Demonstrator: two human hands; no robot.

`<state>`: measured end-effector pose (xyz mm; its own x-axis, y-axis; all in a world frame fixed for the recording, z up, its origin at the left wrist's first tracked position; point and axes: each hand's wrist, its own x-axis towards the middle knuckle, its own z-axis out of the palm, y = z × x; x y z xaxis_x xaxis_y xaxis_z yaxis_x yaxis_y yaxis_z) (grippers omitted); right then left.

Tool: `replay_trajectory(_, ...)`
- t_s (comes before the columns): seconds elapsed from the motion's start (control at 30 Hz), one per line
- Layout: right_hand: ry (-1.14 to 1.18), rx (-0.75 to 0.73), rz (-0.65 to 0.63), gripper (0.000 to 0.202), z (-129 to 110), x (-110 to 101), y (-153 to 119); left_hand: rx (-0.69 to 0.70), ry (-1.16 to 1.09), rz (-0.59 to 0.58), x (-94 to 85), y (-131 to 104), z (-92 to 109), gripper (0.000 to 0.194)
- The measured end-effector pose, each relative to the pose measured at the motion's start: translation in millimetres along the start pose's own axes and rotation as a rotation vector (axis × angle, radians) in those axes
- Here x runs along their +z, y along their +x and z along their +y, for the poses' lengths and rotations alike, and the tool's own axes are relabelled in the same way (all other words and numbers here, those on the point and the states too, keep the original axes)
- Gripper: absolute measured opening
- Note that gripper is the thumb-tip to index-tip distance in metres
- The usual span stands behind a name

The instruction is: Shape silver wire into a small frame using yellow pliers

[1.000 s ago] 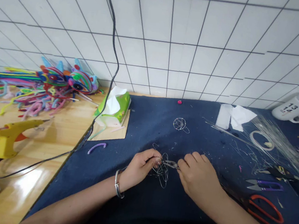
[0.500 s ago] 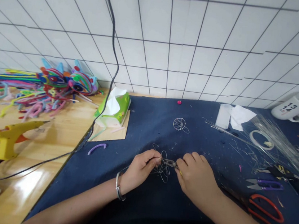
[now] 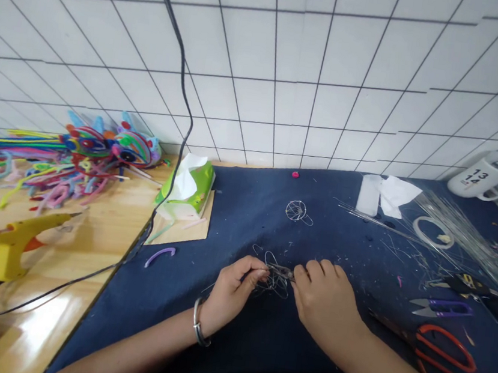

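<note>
Head view: a yellow glue gun [image 3: 13,240] lies at left; red-handled scissors [image 3: 433,328] at lower right, beside the right forearm. Lower centre, the left hand [image 3: 232,290] pinches tangled wire [image 3: 274,284]; the right hand [image 3: 325,296] is clamped on pliers [image 3: 284,272]. The scissors show more than before.

Wire ring [image 3: 295,211] on cloth [image 3: 246,210], behind wire tangle [image 3: 275,283]; glue gun [image 3: 15,242] left, on tabletop [image 3: 91,215]; scissors [image 3: 419,339] right; mug [image 3: 477,179] behind scissors.
</note>
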<state>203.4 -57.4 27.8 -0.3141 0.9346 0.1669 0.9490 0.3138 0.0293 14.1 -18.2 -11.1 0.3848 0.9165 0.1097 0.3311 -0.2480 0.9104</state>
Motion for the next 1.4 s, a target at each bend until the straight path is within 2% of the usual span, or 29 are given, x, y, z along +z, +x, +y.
replay_trajectory(0.3, 0.074, 0.016, -0.046, 0.013, 3, -1, -4, 0.040, -0.006, -0.047, 0.5, -2, -1, 0.013)
replay_trajectory(0.5, 0.054, -0.021, 0.011, 0.014, 7, 2, -8, 0.001, -0.048, -0.075, -2.3, -2, 6, 0.014)
replay_trajectory(0.6, 0.046, -0.043, 0.026, 0.017, 8, 3, -8, -0.025, -0.056, -0.050, -2.6, 0, 8, 0.016)
replay_trajectory(0.73, 0.045, -0.045, 0.022, 0.019, 7, 3, -7, 0.032, -0.037, 0.013, -2.5, 4, 7, 0.015)
replay_trajectory(0.9, 0.031, -0.040, 0.003, 0.015, 8, 5, -8, 0.053, 0.024, 0.006, -4.3, 5, 2, 0.015)
replay_trajectory(1.07, -0.012, -0.057, -0.007, 0.018, 7, 7, -9, 0.074, 0.152, 0.056, -6.6, 4, -5, 0.011)
replay_trajectory(1.3, -0.023, -0.079, 0.007, 0.023, 7, 6, -8, 0.242, 0.265, -0.054, -10.7, 6, -1, 0.014)
replay_trajectory(1.4, -0.020, -0.084, 0.016, 0.020, 7, 5, -8, 0.236, 0.238, -0.038, -10.7, 7, 1, 0.014)
